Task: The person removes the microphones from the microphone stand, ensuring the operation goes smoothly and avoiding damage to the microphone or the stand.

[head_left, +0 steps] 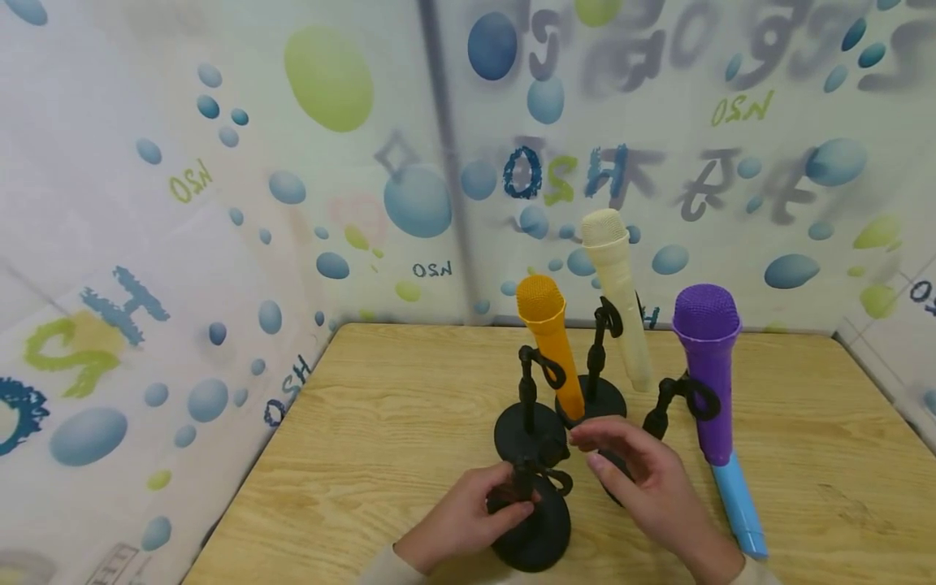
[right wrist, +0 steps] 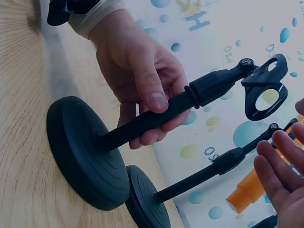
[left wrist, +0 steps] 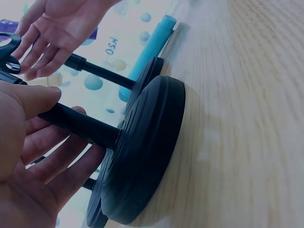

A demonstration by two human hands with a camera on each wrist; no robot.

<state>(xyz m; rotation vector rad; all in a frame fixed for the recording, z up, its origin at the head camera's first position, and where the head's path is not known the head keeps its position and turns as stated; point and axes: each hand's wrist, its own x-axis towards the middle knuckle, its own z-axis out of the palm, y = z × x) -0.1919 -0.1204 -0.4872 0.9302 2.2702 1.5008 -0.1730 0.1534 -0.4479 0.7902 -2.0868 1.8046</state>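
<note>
My left hand (head_left: pixel 475 508) grips the pole of an empty black microphone stand (head_left: pixel 537 532) near the table's front. In the left wrist view, its thumb and fingers go around the pole above the round base (left wrist: pixel 147 152). The stand's clip (right wrist: pixel 266 90) holds no microphone. My right hand (head_left: pixel 651 483) hovers to the right of this stand, fingers loosely bent and apart from the thumb, nothing between them. Behind the hands, an orange microphone (head_left: pixel 552 341), a cream microphone (head_left: pixel 617 292) and a purple microphone (head_left: pixel 709 357) sit tilted in the clips of black stands.
A light-blue rod-like handle (head_left: pixel 738 508) lies on the table right of my right hand, its far end hidden behind the purple microphone. The wooden table (head_left: pixel 380 414) meets a white sheet (head_left: pixel 351 187) printed with bubbles and letters at its back and sides.
</note>
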